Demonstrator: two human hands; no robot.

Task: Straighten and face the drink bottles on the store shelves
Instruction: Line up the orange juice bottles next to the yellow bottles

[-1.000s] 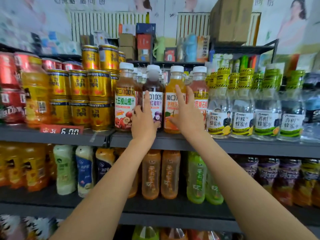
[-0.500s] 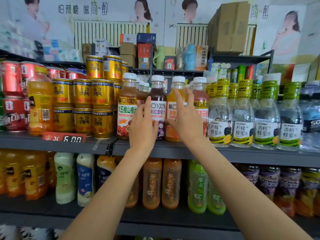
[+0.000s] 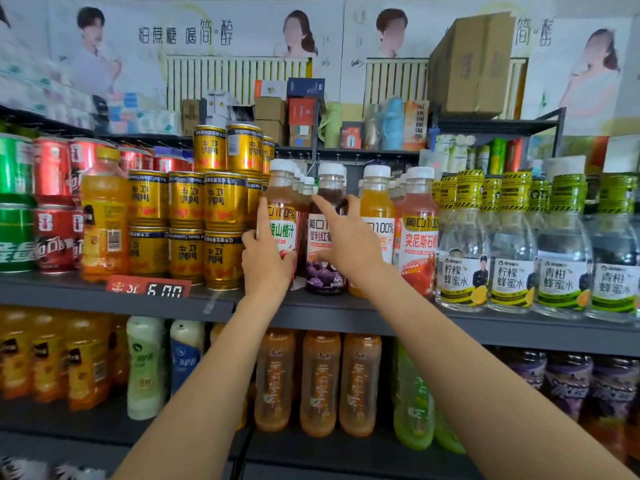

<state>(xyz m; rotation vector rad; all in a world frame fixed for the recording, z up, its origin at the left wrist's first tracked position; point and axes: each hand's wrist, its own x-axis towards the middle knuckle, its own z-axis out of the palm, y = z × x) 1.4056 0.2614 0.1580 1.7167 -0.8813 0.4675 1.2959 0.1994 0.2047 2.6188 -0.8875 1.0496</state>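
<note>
**Middle shelf, juice row: both hands on front bottles**

Edges and room: Front bottles standing just behind the grey lip of the middle shelf [image 3: 346,315], upright. Hawthorn juice bottle [image 3: 282,216] hard against the stack of gold cans [image 3: 221,230] on its left; narrow gap only between it and the grape juice bottle [image 3: 329,237]. Orange juice bottle [image 3: 377,216] and pomegranate juice bottle [image 3: 417,237] touching side by side, then honey water bottles [image 3: 512,265] packed shoulder to shoulder to the right. Little free room sideways; open space only forward of the shelf lip and above the white caps.

Surface and surroundings: Dark metal shelving, three tiers visible. Red price tag [image 3: 149,289] clipped on the lip below the cans. Red and green cans at far left. Lower shelf [image 3: 346,448] carrying orange tea bottles [image 3: 318,382], green and white bottles. Cardboard box [image 3: 474,64] and small cartons on top tier; posters on the wall behind.

Hands: Left hand [image 3: 266,258] raised, grip clamped on the hawthorn juice bottle, thumb up the label, fingers round its left side. Right hand [image 3: 349,244] with fingers spread across the grape juice bottle, index fingertip at its shoulder, thumb low on the label, further fingers overlapping the orange juice bottle; grip closed around the grape juice bottle. Both forearms bare, reaching upward from below.
</note>
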